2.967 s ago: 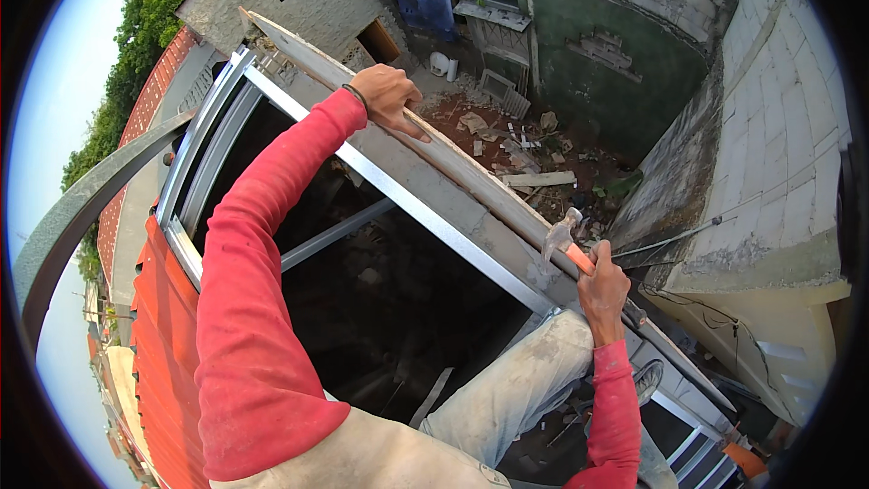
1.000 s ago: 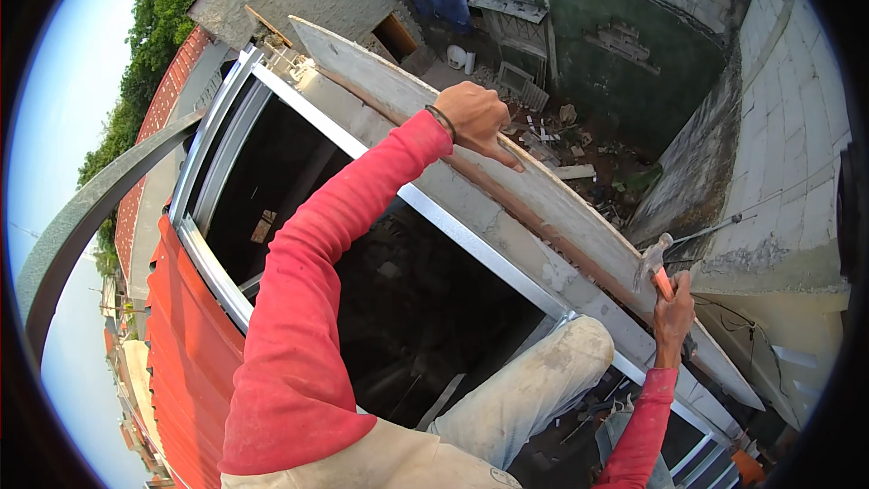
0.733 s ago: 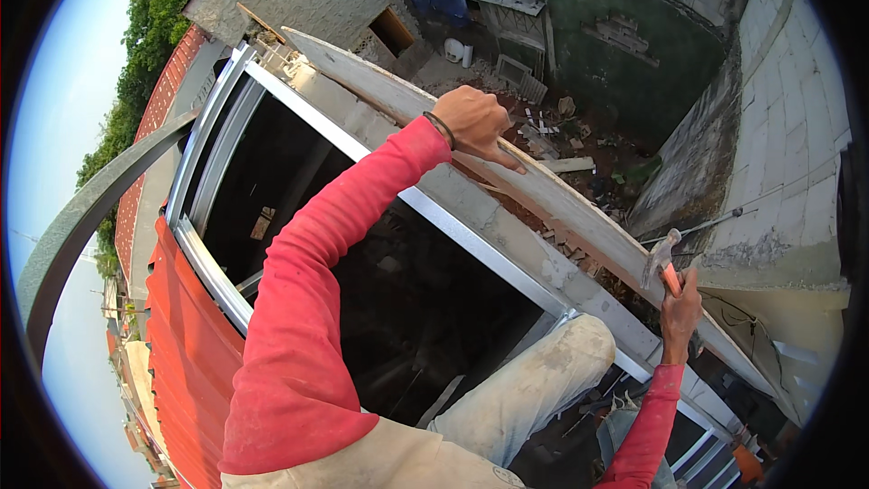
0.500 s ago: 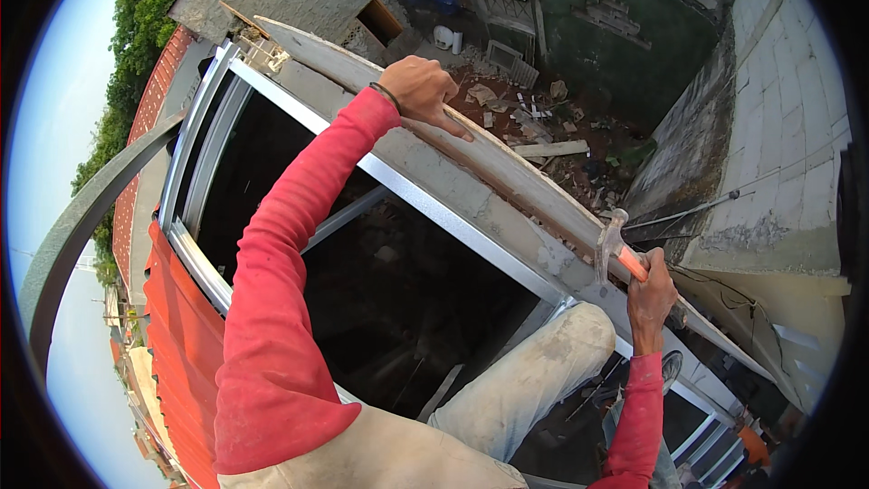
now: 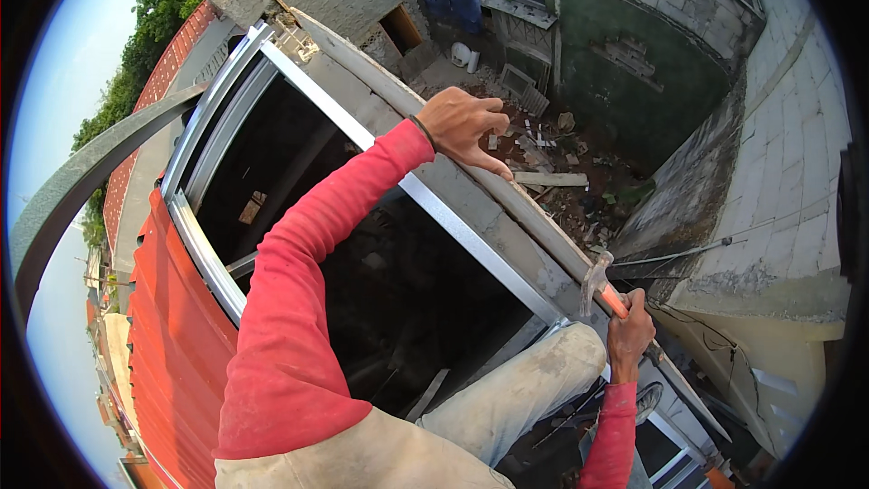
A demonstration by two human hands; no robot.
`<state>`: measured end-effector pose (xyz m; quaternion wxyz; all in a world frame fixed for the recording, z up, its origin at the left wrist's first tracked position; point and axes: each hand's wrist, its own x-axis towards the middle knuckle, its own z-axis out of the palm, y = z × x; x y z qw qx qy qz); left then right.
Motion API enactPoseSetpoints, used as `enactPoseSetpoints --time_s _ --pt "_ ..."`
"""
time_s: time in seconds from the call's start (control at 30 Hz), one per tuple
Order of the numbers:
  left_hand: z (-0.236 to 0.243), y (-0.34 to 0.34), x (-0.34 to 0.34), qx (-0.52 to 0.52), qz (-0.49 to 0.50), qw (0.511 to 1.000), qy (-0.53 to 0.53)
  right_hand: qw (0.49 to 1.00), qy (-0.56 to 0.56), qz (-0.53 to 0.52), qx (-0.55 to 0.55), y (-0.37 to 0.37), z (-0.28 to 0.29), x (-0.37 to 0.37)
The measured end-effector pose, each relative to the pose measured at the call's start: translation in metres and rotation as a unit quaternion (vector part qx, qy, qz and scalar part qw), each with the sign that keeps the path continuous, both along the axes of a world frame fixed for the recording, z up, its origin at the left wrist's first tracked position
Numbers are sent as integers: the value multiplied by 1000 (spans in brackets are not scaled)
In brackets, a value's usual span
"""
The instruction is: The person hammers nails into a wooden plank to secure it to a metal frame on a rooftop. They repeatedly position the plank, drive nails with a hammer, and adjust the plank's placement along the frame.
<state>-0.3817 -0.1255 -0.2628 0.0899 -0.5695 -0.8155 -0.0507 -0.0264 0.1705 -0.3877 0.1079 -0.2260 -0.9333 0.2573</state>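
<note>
My left hand [image 5: 464, 129] reaches across to a long board [image 5: 545, 225] that runs along the outer side of a concrete wall top [image 5: 462, 195]. Its fingers curl over the board's upper edge, with the thumb stretched along the near side. Lower right, my right hand [image 5: 631, 337] is closed round the orange handle of a claw hammer [image 5: 595, 285]. The metal hammer head points up and lies close to the board. My bent knee [image 5: 575, 353] rests beside the wall top, just left of the right hand.
A silver metal frame [image 5: 471, 240] borders a dark opening below me. Red corrugated roofing [image 5: 176, 326] slopes off at left, under a curved metal bar [image 5: 81, 177]. Beyond the board, a deep yard holds rubble [image 5: 543, 140]. A block wall [image 5: 778, 136] rises at right.
My left hand has shifted right and down along the board, nearer the hammer. The board shows less of its broad face. My right hand keeps hold of the hammer; the view has turned slightly.
</note>
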Motion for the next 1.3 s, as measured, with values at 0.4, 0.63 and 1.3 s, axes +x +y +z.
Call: enactPoseSetpoints --time_s 0.4,0.63,1.3 --pt "-95 134 149 -75 -143 986 -35 999 -21 4 27 3 -5 2" --pt "-144 149 142 -19 -175 984 -39 999 -44 7 -5 5 -12 0" --pt "-165 146 136 -71 -198 976 -58 961 -231 -35 149 145 140 128"
